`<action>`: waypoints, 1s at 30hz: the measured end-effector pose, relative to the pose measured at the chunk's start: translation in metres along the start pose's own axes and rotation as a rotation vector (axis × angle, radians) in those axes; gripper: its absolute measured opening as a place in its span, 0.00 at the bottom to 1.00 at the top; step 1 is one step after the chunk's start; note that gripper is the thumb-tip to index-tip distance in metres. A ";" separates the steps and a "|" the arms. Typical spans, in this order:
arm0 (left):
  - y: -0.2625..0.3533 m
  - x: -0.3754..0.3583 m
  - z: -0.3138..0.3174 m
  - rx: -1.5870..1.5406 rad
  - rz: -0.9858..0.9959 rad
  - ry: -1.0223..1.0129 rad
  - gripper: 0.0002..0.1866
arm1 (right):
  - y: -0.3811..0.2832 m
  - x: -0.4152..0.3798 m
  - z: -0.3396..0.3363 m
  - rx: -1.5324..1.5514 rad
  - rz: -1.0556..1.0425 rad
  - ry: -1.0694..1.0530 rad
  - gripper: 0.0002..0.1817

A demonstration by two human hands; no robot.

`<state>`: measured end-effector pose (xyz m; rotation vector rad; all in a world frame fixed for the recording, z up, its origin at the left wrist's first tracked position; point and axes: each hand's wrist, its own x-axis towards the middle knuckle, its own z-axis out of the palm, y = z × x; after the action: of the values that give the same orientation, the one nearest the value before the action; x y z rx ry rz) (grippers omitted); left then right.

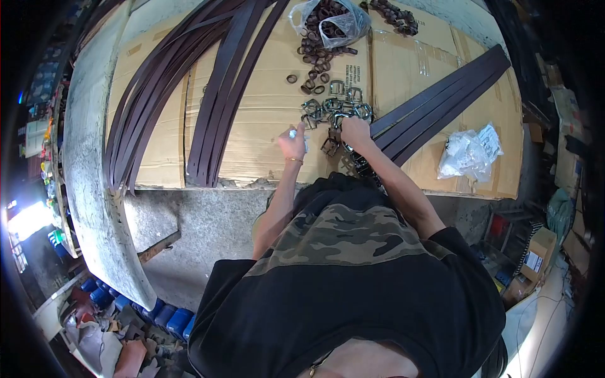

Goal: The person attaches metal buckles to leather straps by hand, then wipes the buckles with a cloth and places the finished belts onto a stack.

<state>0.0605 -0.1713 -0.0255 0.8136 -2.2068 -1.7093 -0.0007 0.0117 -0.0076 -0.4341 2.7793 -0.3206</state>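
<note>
My left hand (292, 143) is above the cardboard-covered table, its fingers closed round a small whitish-blue thing that I cannot make out. To its right, my right hand (354, 130) reaches into a pile of metal buckles (337, 104), fingers bent down and closed among them; what they grip is hidden. Brown leather loops (318, 63) lie loose behind the buckles. Near my right wrist are the ends of several dark leather straps (435, 101) fanned to the right. More buckles lie between my right forearm and the table's front edge.
Long dark straps (167, 82) and further strips (230, 94) lie at the left. A plastic bag of loops (337, 25) stands at the back, more loops (396, 17) beside it. A crumpled clear plastic bag (466, 157) lies at the right front. A worn white board (91, 126) borders the left side.
</note>
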 end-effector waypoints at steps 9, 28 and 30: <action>-0.023 -0.014 -0.003 -0.060 -0.075 -0.058 0.24 | -0.007 -0.002 0.017 0.048 -0.171 0.113 0.05; -0.009 -0.026 -0.016 -0.288 -0.340 0.016 0.27 | -0.001 0.004 0.018 0.222 -0.221 0.102 0.10; -0.006 -0.027 -0.017 -0.376 -0.378 0.039 0.24 | 0.001 -0.001 0.005 0.461 -0.050 0.180 0.10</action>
<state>0.0931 -0.1712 -0.0226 1.1992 -1.6986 -2.1656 0.0019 0.0118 -0.0119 -0.3718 2.7402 -1.0284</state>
